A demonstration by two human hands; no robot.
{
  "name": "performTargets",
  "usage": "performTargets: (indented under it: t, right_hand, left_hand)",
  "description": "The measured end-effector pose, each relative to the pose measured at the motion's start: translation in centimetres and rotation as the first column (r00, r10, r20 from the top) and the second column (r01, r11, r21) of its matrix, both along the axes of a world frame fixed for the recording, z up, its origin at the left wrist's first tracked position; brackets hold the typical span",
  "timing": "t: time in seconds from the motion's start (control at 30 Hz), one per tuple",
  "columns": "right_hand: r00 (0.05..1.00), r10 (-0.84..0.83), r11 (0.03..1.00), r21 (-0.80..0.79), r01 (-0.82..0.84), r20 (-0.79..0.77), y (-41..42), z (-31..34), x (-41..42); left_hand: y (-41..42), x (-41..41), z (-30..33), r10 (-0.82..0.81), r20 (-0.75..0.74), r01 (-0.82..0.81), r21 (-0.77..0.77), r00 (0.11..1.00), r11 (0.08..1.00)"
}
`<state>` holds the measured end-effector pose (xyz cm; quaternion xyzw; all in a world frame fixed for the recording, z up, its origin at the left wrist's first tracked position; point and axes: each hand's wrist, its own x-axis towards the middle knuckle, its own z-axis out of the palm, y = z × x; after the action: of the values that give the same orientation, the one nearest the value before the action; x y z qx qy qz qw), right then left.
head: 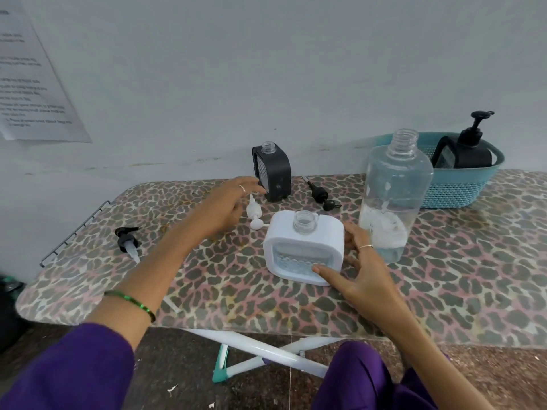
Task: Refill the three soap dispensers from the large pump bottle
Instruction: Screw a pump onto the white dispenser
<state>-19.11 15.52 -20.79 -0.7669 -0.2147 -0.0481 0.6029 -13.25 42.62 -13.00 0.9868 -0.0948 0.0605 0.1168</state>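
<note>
The big clear bottle (395, 196) stands uncapped on the board (207, 291), right of centre and in front of a teal basket (461, 190). Only a shallow pool of soap sits at its bottom, so I'd judge it light now, thin-walled and a bit squashy, likely slick wherever soap has run. It wants taking round the wide body, both hands if tipped, since the narrow neck offers poor purchase.

Just left of it, touching nothing but the hand, the white dispenser (305, 247) stands with its neck open. It looks like rigid plastic, boxy, partly filled, steady on its base and easiest held by its flat sides.

The black dispenser (272, 173), also open-necked, stands farther back near the wall. A third black dispenser (464, 149), pump on, lies in the basket.

The right hand (364, 270) spreads wide around the white dispenser's right side: the thumb presses its lower front edge, the fingers curve loosely behind its flank. It steadies rather than clamps.

The left hand (228, 205) hovers with fingers stretched and relaxed toward the black dispenser, holding nothing; whether the tips touch it I cannot tell.

Three loose pumps lie about: white (254, 214) under that hand, black (321, 198) behind, a larger one (128, 242) far left.
</note>
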Motion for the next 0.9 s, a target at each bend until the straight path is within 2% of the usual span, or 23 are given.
performTargets:
  t: [0.07, 0.17, 0.33, 0.47, 0.5, 0.57, 0.63, 0.7, 0.8, 0.9]
  right_hand:
    - [1.000, -0.001, 1.000, -0.010, 0.001, 0.008, 0.0, 0.0, 0.0]
    - [1.000, 0.006, 1.000, -0.020, -0.006, 0.017, 0.0, 0.1, 0.0]
    - [1.000, -0.019, 1.000, -0.010, 0.020, 0.020, -0.4, 0.0, -0.1]
    - [1.000, -0.001, 1.000, -0.002, 0.001, 0.016, 0.0, 0.0, -0.2]
    - [1.000, 0.006, 1.000, 0.002, -0.006, 0.013, 0.1, 0.0, -0.2]
    - [1.000, 0.004, 1.000, 0.007, -0.004, 0.010, 0.1, -0.1, 0.0]
    - [1.000, -0.001, 1.000, 0.000, 0.001, 0.008, 0.1, -0.2, 0.1]
    - [1.000, 0.000, 1.000, -0.001, 0.000, -0.003, 0.1, -0.3, 0.1]
    - [1.000, 0.006, 1.000, 0.005, -0.006, -0.026, 0.1, -0.5, 0.1]
    - [1.000, 0.009, 1.000, -0.001, -0.009, -0.023, 0.1, -0.5, 0.1]
  left_hand:
    - [0.0, 1.0, -1.1, -0.046, -0.050, 0.056, 0.220, 0.998, 0.974]
    - [0.5, 2.0, -2.3, -0.137, -0.079, 0.155, 0.342, 0.987, 0.927]
    - [0.5, 2.2, -2.8, -0.230, -0.006, 0.220, 0.314, 0.973, 0.923]
    - [0.9, 0.5, -1.6, -0.060, 0.208, -0.002, 0.287, 0.976, 0.958]
    - [0.7, -0.3, -0.9, -0.013, 0.307, -0.051, 0.201, 0.952, 0.978]
    - [-0.1, -2.2, 0.9, 0.111, 0.492, -0.076, -0.091, 0.864, 0.993]
    - [-1.0, -4.1, 3.1, 0.235, 0.592, -0.007, -0.361, 0.771, 0.932]
    - [-2.1, -5.8, 5.3, 0.284, 0.630, 0.154, -0.547, 0.723, 0.823]
    - [-3.7, -7.4, 8.1, 0.268, 0.607, 0.355, -0.707, 0.748, 0.611]
    - [-5.2, -8.0, 8.9, 0.218, 0.546, 0.379, -0.768, 0.809, 0.516]
